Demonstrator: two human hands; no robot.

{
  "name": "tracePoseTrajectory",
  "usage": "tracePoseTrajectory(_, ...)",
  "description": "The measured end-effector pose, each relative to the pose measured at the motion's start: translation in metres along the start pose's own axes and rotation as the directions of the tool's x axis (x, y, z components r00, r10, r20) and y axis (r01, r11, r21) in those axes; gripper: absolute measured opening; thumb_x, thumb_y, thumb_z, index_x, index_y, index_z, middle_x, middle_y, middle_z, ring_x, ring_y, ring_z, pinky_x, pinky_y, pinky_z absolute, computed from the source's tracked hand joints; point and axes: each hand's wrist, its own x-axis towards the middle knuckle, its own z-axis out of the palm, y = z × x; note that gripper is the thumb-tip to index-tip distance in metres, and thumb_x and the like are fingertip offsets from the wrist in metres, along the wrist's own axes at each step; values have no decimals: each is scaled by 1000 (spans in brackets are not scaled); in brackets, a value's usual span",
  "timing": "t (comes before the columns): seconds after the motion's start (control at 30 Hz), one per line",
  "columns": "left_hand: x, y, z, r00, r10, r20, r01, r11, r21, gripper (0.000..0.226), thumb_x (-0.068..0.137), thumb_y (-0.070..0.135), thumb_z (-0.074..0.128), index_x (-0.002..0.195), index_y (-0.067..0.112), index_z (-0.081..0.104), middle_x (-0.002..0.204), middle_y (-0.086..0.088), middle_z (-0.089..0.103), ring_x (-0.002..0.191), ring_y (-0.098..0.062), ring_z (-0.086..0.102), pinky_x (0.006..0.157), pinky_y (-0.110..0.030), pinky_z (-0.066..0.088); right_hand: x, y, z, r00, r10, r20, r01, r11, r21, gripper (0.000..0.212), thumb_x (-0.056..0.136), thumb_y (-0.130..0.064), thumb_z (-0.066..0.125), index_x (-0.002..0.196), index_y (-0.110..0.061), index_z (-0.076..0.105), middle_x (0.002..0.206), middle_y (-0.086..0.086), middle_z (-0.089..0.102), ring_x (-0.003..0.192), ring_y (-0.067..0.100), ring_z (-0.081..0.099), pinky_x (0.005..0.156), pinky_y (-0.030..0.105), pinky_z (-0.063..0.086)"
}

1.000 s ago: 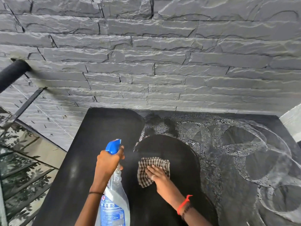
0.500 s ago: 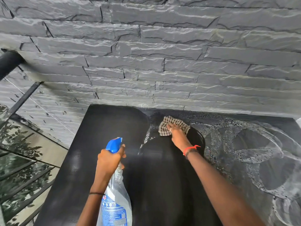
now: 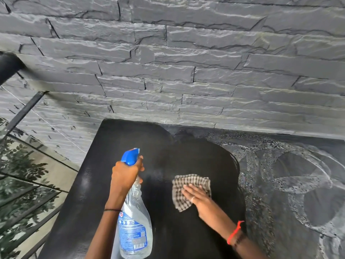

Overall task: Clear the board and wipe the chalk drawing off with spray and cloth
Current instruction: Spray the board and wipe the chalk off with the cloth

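A black board [image 3: 89,184] lies flat against a stone wall. Its left and middle parts are wiped dark and wet. White chalk circles [image 3: 298,184], speckled with spray, cover the right part. My left hand [image 3: 125,174] grips the neck of a clear spray bottle [image 3: 134,227] with a blue trigger head, held upright over the board's left half. My right hand [image 3: 196,195] presses flat on a brown checked cloth [image 3: 188,186] on the wiped middle area, left of the chalk drawing.
A grey stone-clad wall [image 3: 186,71] rises right behind the board. On the left a glass railing [image 3: 24,165] with black metal bars reflects leaves, and a black handrail [image 3: 7,66] ends at the wall.
My right hand has pulled the cloth from the board's far edge back toward me, leaving a wider dark wiped patch. The left hand with the bottle has stayed in place.
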Motion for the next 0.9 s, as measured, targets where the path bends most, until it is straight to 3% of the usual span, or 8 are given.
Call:
tracePoseTrajectory(0.2, 7, -3, 3, 999, 18, 28, -18, 999, -29, 30, 91, 34, 63, 72, 10, 65, 68, -3, 71, 46, -22, 63, 58, -29, 51, 41, 91, -68, 952, 301, -50, -304, 951, -64, 84, 66, 24, 37, 142, -11, 34, 149, 6, 32, 141, 22, 24, 116, 25, 7)
tracePoseTrajectory(0.37, 12, -1, -2, 1000, 12, 22, -11, 999, -39, 30, 90, 34, 63, 71, 10, 65, 68, -2, 71, 44, -20, 63, 58, -28, 51, 143, 90, -91, 923, 366, -119, -376, 923, -80, 70, 73, 19, 41, 138, -6, 41, 147, 12, 37, 137, 22, 33, 114, 23, 12)
tracePoseTrajectory(0.47, 16, 4, -8, 1000, 13, 2, -13, 1000, -26, 31, 90, 34, 63, 71, 10, 65, 69, -1, 71, 41, -17, 62, 55, -25, 49, 187, 42, -84, 944, 306, -126, -317, 945, -81, 67, 76, 18, 41, 138, -7, 41, 148, 11, 35, 138, 22, 30, 113, 22, 9)
tracePoseTrajectory(0.57, 21, 9, -17, 1000, 11, -27, -11, 1000, -19, 30, 90, 34, 63, 72, 11, 65, 68, 0, 71, 40, -15, 61, 52, -21, 45, 198, -12, -57, 987, 151, -56, -154, 986, -56, 71, 73, 21, 40, 139, -5, 38, 150, 12, 32, 140, 24, 25, 114, 22, 4)
tracePoseTrajectory(0.67, 24, 12, -23, 999, 15, -47, -16, 999, -28, 29, 90, 33, 63, 74, 10, 66, 67, 0, 71, 37, -12, 59, 51, -21, 45, 169, -46, -23, 999, 2, 38, -2, 1000, -2, 76, 72, 23, 37, 142, -6, 34, 152, 10, 27, 143, 25, 17, 118, 31, 2)
tracePoseTrajectory(0.77, 29, 14, -27, 998, 17, -55, -19, 999, -36, 29, 91, 32, 63, 74, 9, 66, 67, 2, 70, 35, -11, 59, 52, -21, 45, 115, -46, 0, 991, -131, 22, 130, 991, 9, 78, 68, 20, 44, 141, -7, 37, 149, 7, 33, 141, 20, 18, 118, 32, 1)
tracePoseTrajectory(0.83, 31, 14, -29, 998, 21, -55, -23, 999, -33, 29, 91, 32, 62, 74, 9, 66, 67, 2, 70, 35, -11, 58, 50, -18, 44, 81, -31, -1, 988, -154, 33, 154, 988, 6, 80, 63, 18, 47, 138, -10, 42, 146, 4, 39, 138, 14, 22, 118, 28, 0)
tracePoseTrajectory(0.9, 33, 13, -29, 998, 28, -49, -30, 999, -45, 29, 92, 31, 61, 75, 9, 65, 68, 0, 69, 36, -11, 58, 48, -16, 43, 59, -5, -16, 997, -68, 20, 68, 998, 12, 82, 59, 16, 43, 136, -12, 45, 145, -1, 40, 137, 10, 25, 116, 20, 0)
